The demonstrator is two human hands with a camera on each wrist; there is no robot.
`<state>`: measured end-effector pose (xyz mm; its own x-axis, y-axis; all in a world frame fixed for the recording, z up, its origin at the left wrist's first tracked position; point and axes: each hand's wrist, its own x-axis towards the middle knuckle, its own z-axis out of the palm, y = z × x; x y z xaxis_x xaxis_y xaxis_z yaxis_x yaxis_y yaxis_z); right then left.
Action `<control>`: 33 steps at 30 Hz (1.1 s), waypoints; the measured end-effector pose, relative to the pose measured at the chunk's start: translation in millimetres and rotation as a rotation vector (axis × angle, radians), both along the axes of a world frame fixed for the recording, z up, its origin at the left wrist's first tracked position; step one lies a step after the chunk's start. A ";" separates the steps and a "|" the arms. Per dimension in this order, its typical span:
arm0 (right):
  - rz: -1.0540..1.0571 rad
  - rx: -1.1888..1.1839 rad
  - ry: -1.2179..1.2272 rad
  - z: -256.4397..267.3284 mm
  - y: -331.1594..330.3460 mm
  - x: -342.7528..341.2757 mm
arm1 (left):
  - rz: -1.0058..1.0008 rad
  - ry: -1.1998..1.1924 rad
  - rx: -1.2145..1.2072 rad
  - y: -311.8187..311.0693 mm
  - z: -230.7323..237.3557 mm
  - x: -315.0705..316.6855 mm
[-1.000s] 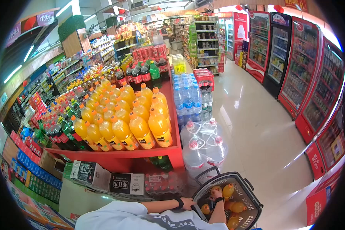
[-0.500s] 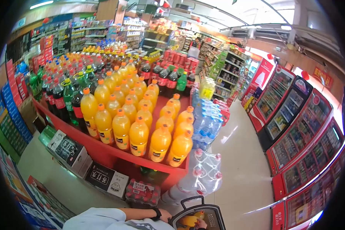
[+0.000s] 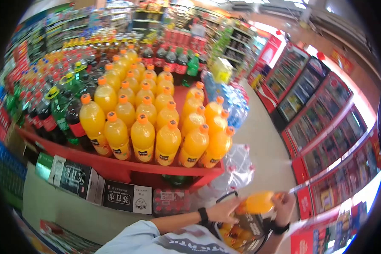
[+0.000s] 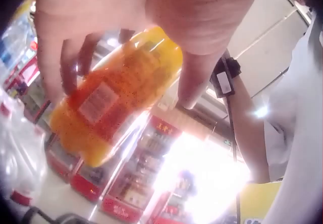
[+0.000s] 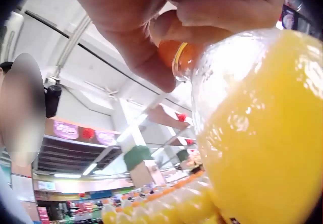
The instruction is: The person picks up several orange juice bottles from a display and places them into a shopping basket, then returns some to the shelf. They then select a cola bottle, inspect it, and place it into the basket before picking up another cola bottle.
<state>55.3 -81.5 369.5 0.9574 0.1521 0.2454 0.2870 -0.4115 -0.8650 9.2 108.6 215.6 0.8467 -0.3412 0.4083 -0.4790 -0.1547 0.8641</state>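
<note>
A juice bottle [image 3: 259, 203] has risen, capped end in right grip [image 3: 285, 207].

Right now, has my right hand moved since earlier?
Yes: the right hand has moved up out of the basket and rightward, judged against the big water bottles.

Low down sits the black soda-water carton [image 3: 118, 197]; tight on its right, a shrink-wrapped drinks pack [image 3: 171, 201]! Farther right of it, clear water jugs [image 3: 238, 169]; far beyond it, red-labelled cola bottles [image 3: 181, 67]; well right, glass-door drinks fridges [image 3: 326, 112]!
</note>
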 end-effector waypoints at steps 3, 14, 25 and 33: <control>0.075 0.063 -0.106 66.8 41.3 -19.3 | 0.270 -0.225 -0.037 26.6 30.0 -4.9; 0.649 0.304 -0.101 145.5 151.2 4.1 | 0.691 -0.239 -0.313 116.7 67.1 -79.4; 0.937 0.172 -0.364 168.3 197.1 66.8 | 1.374 -0.685 0.380 154.5 117.7 -115.0; 0.862 0.292 -0.814 176.6 195.1 149.7 | 1.665 -0.932 0.661 196.8 195.9 -48.6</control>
